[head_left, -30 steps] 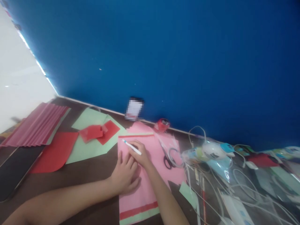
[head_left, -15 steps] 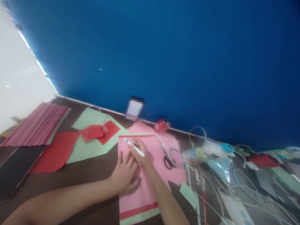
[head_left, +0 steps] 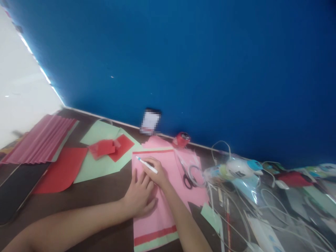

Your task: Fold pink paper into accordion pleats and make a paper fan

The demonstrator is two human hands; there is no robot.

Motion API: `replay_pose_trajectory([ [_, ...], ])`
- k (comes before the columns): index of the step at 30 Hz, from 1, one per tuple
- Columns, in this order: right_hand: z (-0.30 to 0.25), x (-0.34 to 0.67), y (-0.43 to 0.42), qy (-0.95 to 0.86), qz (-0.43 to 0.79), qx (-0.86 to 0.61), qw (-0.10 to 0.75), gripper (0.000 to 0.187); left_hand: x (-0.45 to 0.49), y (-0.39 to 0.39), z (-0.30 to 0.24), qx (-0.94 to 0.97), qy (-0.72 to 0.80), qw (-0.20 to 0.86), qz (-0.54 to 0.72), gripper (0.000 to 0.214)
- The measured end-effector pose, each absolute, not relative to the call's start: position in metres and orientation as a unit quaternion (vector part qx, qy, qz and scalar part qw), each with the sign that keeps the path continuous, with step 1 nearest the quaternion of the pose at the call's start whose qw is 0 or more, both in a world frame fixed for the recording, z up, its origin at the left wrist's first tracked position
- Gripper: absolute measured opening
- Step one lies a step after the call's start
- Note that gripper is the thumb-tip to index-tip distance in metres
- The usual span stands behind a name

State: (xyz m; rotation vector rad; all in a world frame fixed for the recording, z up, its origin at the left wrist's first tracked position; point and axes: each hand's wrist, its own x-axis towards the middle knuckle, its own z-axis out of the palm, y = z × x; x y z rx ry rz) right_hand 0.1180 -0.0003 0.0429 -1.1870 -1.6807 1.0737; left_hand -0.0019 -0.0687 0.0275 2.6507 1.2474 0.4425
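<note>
A pink sheet of paper with red and pale green strips along its near edge and a red strip at its far edge lies on the dark table. Flat on its left side rests my left hand, fingers spread. My right hand grips a white pen with a blue end, which points to the sheet's far left corner. Whether its tip touches the paper I cannot tell. Black-handled scissors lie just right of the sheet, on more pink paper.
At the left are pleated pink paper, a red sheet and a dark flat object. Green paper carries red scraps. White cables and packets crowd the right. A blue wall stands behind.
My right hand has shifted slightly left with the pen, whose blue end is now nearer the sheet's left edge. My left hand stays in place.
</note>
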Motion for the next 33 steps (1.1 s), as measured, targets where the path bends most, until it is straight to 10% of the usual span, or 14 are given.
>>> replay_pose_trajectory([
  [33,0.044,0.1184,-0.0032,-0.593,0.476,-0.479,0.44,0.022,-0.0016,-0.0689,0.0222,0.892,0.423,0.081,0.141,0.05],
])
